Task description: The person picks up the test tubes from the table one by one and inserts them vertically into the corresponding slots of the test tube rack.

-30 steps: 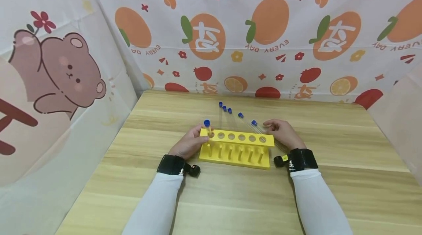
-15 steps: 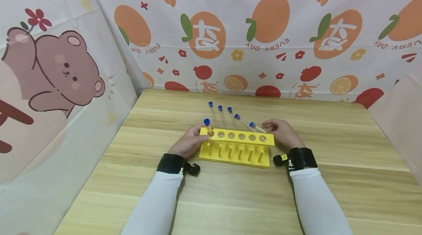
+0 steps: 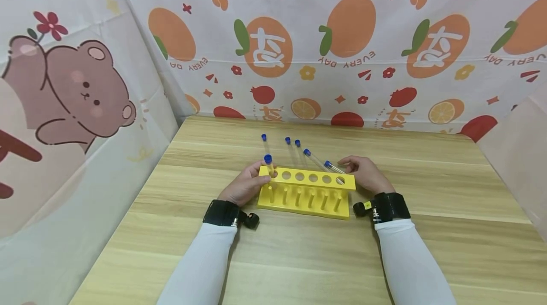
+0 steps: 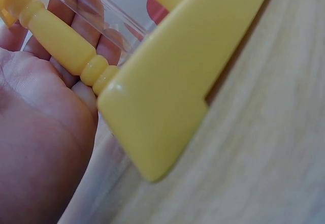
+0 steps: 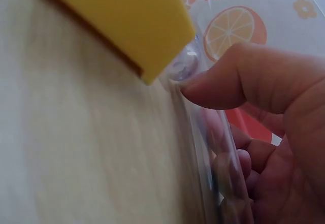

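Note:
A yellow test tube rack (image 3: 308,210) stands on the table, a row of holes on top and pegs below. My left hand (image 3: 244,186) grips its left end, thumb on the top plate and fingers behind the yellow post (image 4: 63,41). One blue-capped test tube (image 3: 268,159) sits in the leftmost hole. Behind the rack lie several clear test tubes with blue caps, among them the rightmost tube (image 3: 334,167). My right hand (image 3: 368,175) is beside that one, fingers loosely bent. In the right wrist view, its thumb is right at a clear tube's rounded end (image 5: 185,64).
The wooden table (image 3: 325,257) meets a fruit-patterned cloth (image 3: 299,58) at the back. A bear-printed cloth (image 3: 98,91) hangs at the left. Another blue-capped tube (image 3: 264,138) lies behind the rack's left end.
The leftmost loose tube has rolled left, away from the others. The two right-hand tubes have shifted slightly left. Both hands and the rack have hardly moved.

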A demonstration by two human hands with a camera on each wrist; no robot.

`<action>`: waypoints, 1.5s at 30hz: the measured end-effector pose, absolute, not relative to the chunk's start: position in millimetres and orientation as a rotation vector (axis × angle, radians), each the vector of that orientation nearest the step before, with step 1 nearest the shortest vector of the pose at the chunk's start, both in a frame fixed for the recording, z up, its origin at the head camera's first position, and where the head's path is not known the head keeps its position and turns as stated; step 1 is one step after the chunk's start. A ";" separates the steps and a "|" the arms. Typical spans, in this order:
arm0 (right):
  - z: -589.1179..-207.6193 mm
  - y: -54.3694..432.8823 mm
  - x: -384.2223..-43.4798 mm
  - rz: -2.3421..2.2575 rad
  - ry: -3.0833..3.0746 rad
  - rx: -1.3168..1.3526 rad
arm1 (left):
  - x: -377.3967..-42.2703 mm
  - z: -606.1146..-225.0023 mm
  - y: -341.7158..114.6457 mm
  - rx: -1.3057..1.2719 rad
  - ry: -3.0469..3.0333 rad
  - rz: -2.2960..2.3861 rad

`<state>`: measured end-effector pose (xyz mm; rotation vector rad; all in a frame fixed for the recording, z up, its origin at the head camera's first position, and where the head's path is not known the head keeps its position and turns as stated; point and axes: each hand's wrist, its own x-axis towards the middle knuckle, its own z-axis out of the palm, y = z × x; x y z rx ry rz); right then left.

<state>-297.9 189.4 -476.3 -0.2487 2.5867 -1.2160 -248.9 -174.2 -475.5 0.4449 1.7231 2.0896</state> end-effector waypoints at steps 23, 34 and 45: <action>-490.9 199.3 -302.7 -1.533 2.544 -0.165 | -250.6 -476.5 -175.4 0.371 1.764 2.065; -491.0 200.9 -305.0 -1.592 2.515 -0.045 | -249.8 -476.0 -175.8 0.373 1.773 2.054; -488.5 200.3 -301.9 -1.627 2.542 -0.020 | -247.3 -477.5 -174.9 0.378 1.757 2.074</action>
